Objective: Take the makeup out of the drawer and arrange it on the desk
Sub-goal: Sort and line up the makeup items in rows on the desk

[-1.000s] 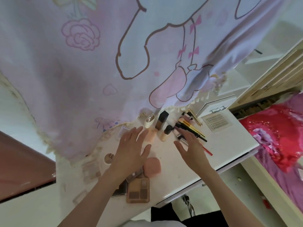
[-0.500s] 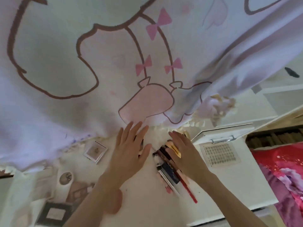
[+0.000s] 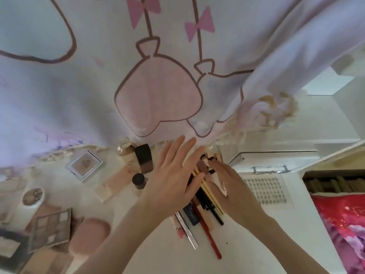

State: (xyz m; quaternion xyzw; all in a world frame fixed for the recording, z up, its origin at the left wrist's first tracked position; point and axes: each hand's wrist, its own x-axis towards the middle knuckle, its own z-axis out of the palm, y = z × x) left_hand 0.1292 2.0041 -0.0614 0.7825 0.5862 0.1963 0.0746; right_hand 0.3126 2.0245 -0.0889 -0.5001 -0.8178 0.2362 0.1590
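A bundle of makeup pencils and brushes (image 3: pixel 205 210) lies on the white desk (image 3: pixel 266 244). My left hand (image 3: pixel 173 175) rests flat with straight fingers on the bundle's left side. My right hand (image 3: pixel 231 186) presses its right side with straight fingers. Left of them lie a beige tube (image 3: pixel 116 182), a dark-capped foundation bottle (image 3: pixel 145 162), a small dark-lidded jar (image 3: pixel 138 179) and a cream bottle (image 3: pixel 126 153). Farther left are a square compact (image 3: pixel 85 165), a round-lidded white jar (image 3: pixel 32 196), an eyeshadow palette (image 3: pixel 50 229) and a pink puff (image 3: pixel 90 236).
A pale curtain (image 3: pixel 158 76) with pink bows hangs over the desk's far edge. A white perforated panel (image 3: pixel 264 188) lies at the right. A bed with red patterned bedding (image 3: pixel 343 224) stands beyond the desk's right edge. More palettes lie at the lower left.
The view has moved closer to the desk. Both hands have come together around the pencils and brushes, gathering them into a tighter bundle.
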